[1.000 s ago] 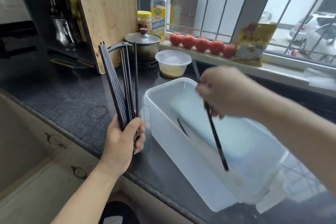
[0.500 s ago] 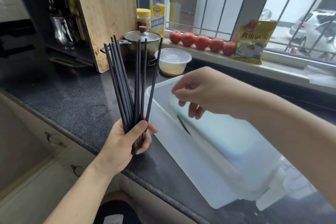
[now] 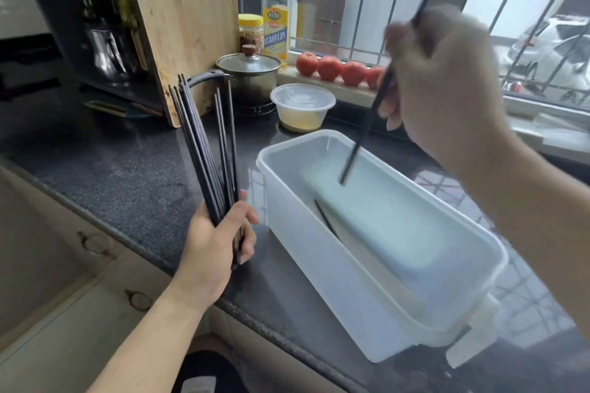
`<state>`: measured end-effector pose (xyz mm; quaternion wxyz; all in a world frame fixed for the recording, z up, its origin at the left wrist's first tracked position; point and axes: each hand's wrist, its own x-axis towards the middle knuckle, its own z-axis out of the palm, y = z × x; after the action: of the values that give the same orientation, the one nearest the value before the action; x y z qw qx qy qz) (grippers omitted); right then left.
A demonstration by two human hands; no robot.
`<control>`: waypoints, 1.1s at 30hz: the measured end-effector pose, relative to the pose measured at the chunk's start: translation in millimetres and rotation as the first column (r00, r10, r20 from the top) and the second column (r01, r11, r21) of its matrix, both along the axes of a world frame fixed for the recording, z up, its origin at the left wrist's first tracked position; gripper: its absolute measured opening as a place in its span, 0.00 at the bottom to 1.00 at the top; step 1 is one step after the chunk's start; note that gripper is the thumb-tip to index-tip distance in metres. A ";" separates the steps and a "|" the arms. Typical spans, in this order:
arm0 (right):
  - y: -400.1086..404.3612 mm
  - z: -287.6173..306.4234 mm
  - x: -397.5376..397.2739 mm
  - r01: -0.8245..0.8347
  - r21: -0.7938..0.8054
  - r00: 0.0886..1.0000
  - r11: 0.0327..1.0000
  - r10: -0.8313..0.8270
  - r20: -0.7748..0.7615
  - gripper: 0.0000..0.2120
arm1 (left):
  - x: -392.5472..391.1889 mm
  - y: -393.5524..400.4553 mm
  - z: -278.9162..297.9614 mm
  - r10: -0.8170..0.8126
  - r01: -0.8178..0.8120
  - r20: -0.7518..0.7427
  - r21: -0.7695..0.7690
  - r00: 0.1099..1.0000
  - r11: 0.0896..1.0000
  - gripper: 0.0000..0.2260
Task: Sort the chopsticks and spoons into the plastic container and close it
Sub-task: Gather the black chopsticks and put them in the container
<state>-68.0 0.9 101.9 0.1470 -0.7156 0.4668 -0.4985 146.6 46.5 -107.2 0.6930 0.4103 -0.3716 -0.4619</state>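
Your right hand (image 3: 447,86) pinches one chopstick (image 3: 364,134) over the plastic container (image 3: 319,265) beside the lidded bowl (image 3: 302,107), while your left hand (image 3: 217,242) grips the chopstick bundle (image 3: 207,153).

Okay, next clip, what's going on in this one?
A person is loading black chopsticks into a white plastic container on a dark kitchen counter. The left hand grips an upright bundle of chopsticks. The right hand holds a single chopstick, its tip down inside the container. At least one chopstick lies inside already. No lid or spoons in view.
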 end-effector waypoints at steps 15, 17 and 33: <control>-8.1 -39.7 3.3 0.045 0.609 0.850 0.792 0.290 -0.440 0.10 | 4.1 4.9 -2.1 -0.081 0.087 0.138 -0.043 0.987 0.995 0.09; -2.2 -35.7 9.6 -0.075 0.563 0.879 0.823 0.321 -0.352 0.08 | 5.7 4.6 -3.1 -0.137 0.145 0.132 -0.054 0.982 0.988 0.14; 10.0 2.8 9.3 -0.100 -0.045 0.980 0.994 0.107 0.170 0.11 | 3.3 -0.5 -5.1 -0.040 0.043 0.064 -0.057 0.997 0.997 0.12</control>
<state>-58.7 11.0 104.7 0.1995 -0.6956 0.4053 -0.5586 149.9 46.0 -112.3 0.6828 0.3965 -0.4150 -0.4520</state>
